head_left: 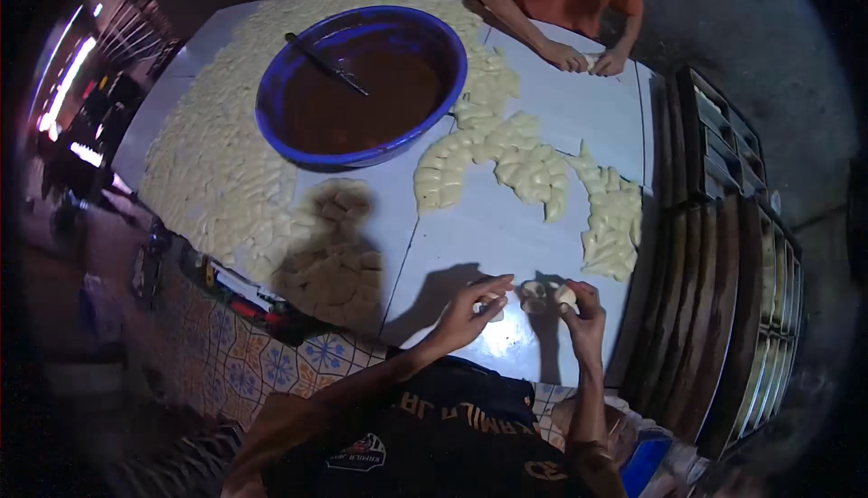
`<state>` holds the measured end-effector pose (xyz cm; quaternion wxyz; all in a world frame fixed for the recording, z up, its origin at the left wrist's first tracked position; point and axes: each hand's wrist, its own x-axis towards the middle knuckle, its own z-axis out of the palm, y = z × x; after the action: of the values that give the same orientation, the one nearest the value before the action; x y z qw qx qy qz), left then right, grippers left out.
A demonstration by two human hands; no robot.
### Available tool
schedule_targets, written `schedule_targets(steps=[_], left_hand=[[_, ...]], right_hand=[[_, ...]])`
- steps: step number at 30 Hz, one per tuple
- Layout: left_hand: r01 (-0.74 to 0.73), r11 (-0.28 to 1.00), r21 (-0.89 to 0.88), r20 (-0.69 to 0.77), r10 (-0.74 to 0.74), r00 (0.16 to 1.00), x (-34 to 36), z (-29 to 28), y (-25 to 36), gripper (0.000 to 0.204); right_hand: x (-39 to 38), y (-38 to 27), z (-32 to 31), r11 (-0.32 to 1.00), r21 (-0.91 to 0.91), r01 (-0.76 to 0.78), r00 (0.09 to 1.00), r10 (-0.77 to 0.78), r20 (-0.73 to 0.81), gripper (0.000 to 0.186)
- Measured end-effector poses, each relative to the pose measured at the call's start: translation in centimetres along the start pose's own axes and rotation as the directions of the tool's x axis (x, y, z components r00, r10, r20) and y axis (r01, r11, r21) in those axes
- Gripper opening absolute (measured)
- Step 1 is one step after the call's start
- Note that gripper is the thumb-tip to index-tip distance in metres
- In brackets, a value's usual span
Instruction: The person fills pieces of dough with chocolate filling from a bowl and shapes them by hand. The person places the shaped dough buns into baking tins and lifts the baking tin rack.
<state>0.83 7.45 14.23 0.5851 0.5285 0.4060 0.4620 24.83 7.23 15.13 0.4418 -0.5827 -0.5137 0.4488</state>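
My left hand (475, 308) is bent around a small pale dough piece, partly hidden by my fingers, above the white tiled tabletop (452, 240) near its front edge. To its right, my right hand (583, 313) grips another pale dough piece (567, 296) between thumb and fingers. Small rounded pieces (533, 297) lie between the hands; their exact make-up is unclear. Beyond them are irregular patches of flattened pale dough (610, 227), and a wide sheet of pieces (194, 164) covers the table's left part.
A blue basin (276, 132) of brown liquid with a long dark utensil (321, 60) stands at the back. A co-worker's hands (588, 60) hold dough at the far edge. Stacked trays (705, 326) line the right side; a patterned tiled surface (271, 362) shows below the table.
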Motion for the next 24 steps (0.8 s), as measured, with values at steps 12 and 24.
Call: schedule_targets(steps=[12, 24], left_hand=[[0.047, 0.915, -0.401, -0.136, -0.110, 0.985, -0.7, -0.9, 2.8, 0.019], [-0.119, 0.979, -0.166, -0.403, 0.043, 0.914, 16.1, -14.2, 12.8, 0.052]], right_hand=[[1.7, -7.0, 11.3, 0.930, 0.160, 0.332, 0.918, -0.357, 0.170, 0.045], [5.8, -6.2, 10.4, 0.886, 0.463, -0.025, 0.938, -0.139, 0.317, 0.106]])
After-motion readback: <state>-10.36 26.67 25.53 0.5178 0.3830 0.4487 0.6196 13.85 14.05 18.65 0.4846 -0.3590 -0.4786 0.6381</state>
